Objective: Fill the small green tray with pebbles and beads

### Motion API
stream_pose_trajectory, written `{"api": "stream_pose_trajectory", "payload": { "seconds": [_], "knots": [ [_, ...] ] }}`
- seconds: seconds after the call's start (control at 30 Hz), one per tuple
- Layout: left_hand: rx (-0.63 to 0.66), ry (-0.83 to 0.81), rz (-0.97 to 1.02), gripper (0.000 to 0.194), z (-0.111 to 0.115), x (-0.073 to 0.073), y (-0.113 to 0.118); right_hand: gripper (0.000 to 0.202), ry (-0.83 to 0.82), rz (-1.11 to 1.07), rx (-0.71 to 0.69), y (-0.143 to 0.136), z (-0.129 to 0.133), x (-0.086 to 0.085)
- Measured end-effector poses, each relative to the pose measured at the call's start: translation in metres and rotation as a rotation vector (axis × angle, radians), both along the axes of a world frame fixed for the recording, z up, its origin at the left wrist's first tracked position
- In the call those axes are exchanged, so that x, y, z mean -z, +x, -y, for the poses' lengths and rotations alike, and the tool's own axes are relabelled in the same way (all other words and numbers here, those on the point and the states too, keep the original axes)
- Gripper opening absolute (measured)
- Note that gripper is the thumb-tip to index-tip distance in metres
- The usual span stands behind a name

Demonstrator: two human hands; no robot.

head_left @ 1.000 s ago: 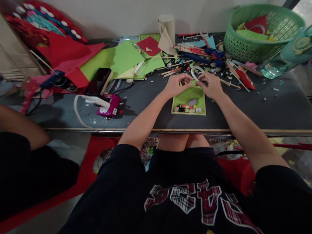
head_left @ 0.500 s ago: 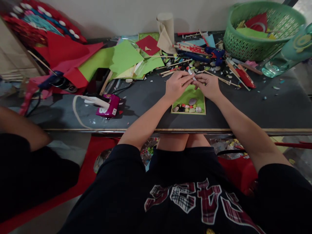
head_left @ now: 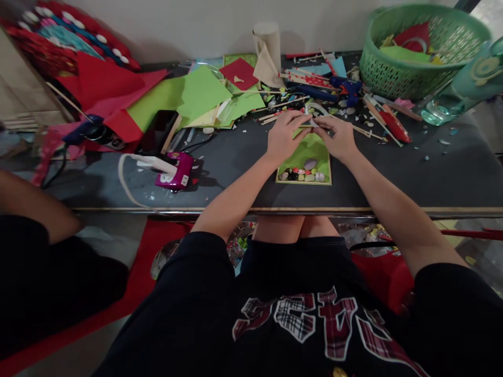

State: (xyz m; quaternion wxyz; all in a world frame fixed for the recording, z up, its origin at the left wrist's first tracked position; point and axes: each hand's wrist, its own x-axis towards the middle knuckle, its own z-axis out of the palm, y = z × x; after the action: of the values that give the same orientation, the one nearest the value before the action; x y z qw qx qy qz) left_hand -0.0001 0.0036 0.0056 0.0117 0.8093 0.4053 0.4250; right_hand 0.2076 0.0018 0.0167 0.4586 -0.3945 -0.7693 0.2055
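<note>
- White strip (head_left: pixel 319 107), curved, no single straight axis; its loop lies beyond the fingertips, at the green panel (head_left: pixel 301 152)'s far end.
- Right hand (head_left: pixel 338 137): fingertips pinched on strip (apparently).
- Left hand (head_left: pixel 283 139): fingertips alongside; grip cannot be told.

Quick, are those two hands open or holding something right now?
Left hand: fingers bent by the white strip; whether it grips cannot be told.
Right hand: closed, pinching the white strip.

lime-green panel (head_left: pixel 301 152), white strip (head_left: pixel 317 106), magenta power cube (head_left: pixel 183 165), plaid lettering (head_left: pixel 338 337)
</note>
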Motion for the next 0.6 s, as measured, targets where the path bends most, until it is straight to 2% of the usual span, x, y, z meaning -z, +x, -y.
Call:
{"api": "stream_pose_trajectory", "payload": {
  "seconds": [0.07, 0.2, 0.33, 0.47, 0.6],
  "knots": [
    [-0.008, -0.024, -0.034, 0.052, 0.0, 0.001, 0.0, 0.028, -0.006, 0.029, -0.028, -0.004, 0.005, -0.003],
    [-0.004, -0.056, -0.047, 0.05, 0.006, -0.004, 0.002, 0.026, -0.026, 0.07, 0.02, -0.006, 0.007, -0.004],
    [-0.008, 0.021, -0.049, 0.055, 0.01, -0.007, 0.005, 0.025, -0.03, 0.111, 0.049, -0.005, 0.004, -0.004],
    [-0.042, 0.085, -0.034, 0.056, 0.011, -0.007, 0.008, 0.03, -0.025, 0.145, 0.097, -0.004, 0.003, -0.006],
    [-0.074, 0.064, 0.02, 0.054, 0.009, -0.006, 0.007, 0.04, 0.0, 0.181, 0.133, -0.004, 0.004, -0.01]
  ]
}}
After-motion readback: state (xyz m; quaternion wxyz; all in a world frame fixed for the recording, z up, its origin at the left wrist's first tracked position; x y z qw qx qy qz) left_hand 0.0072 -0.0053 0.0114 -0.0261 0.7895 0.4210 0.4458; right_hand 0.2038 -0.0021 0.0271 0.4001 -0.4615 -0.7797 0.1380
